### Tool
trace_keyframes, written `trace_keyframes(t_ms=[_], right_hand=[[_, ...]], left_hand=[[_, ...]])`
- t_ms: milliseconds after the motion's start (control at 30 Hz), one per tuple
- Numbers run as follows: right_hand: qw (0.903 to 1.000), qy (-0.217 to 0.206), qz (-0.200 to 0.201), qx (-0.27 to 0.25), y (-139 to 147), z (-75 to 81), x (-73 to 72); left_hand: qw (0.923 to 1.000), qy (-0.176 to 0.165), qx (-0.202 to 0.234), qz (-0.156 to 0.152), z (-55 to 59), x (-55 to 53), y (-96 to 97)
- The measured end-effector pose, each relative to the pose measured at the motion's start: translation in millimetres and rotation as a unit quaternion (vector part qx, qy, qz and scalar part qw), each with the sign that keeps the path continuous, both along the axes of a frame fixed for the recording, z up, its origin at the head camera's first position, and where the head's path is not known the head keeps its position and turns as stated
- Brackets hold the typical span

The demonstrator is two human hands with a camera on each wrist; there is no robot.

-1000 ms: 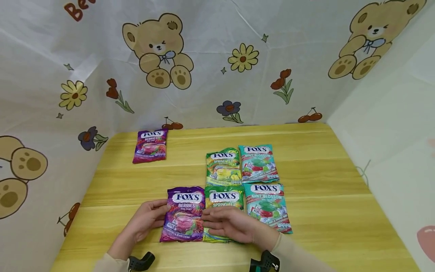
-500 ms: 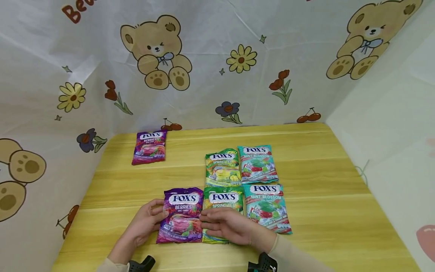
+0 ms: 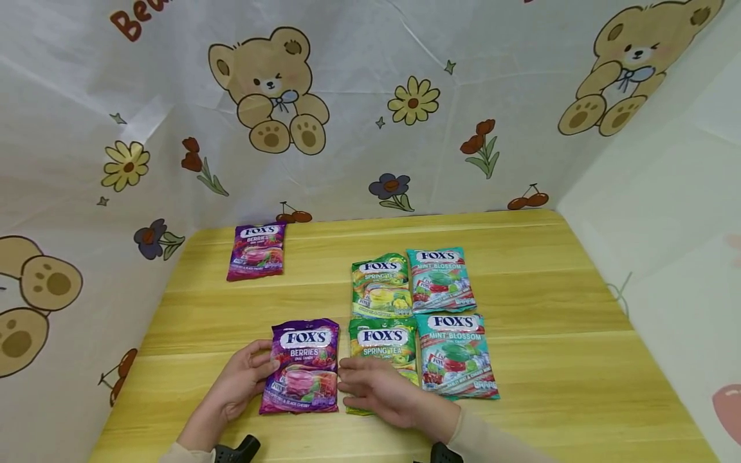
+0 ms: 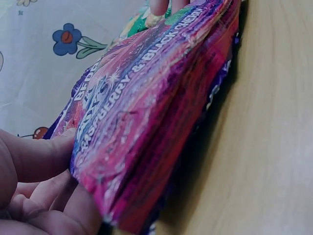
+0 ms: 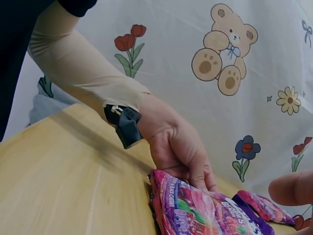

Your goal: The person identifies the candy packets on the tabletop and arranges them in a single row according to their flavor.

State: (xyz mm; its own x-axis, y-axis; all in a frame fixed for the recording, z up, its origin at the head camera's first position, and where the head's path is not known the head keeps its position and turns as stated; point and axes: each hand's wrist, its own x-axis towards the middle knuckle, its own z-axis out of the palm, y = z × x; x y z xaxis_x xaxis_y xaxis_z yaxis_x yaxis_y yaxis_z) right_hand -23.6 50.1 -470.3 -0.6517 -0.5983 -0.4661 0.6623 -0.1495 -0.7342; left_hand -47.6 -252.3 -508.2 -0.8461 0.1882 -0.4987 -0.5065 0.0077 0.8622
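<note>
A purple Fox's Berries candy bag lies face up at the front of the table. My left hand pinches its left edge: in the left wrist view the thumb sits on top and the other fingers are tucked below. At the bag's right edge, my right hand has its fingers extended, fingertips right at the purple wrapper. That hand covers the lower part of a green Spring Tea candy bag. A narrow strip of table shows between the purple and green bags.
Beyond the near green bag lies another green bag. Two teal Mint Blossom bags, a far one and a near one, line up to their right. A second purple bag is at the back left, by the printed cloth.
The purple bag has slid left with my left hand, opening a gap beside the near green bag. My right hand has shifted slightly left, its fingertips staying by the purple edge.
</note>
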Motion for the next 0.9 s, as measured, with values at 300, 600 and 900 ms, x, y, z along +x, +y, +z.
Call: trace_keyframes(t_ms=[300, 600, 900], right_hand=[[0.9988, 0.003, -0.048, 0.008, -20, -6.0, 3.7], [0.9955, 0.011, -0.094, -0.011, -27, -3.6, -0.9], [0.9936, 0.021, -0.102, -0.044, -31, -4.2, -8.8]], left_hand=[[0.9998, -0.003, 0.021, 0.004, -1.6, -0.3, -4.3], [0.9937, 0.015, 0.111, -0.001, 9.2, -4.5, -5.5], [0.9891, -0.023, 0.142, 0.033, 19.1, -13.6, 1.3]])
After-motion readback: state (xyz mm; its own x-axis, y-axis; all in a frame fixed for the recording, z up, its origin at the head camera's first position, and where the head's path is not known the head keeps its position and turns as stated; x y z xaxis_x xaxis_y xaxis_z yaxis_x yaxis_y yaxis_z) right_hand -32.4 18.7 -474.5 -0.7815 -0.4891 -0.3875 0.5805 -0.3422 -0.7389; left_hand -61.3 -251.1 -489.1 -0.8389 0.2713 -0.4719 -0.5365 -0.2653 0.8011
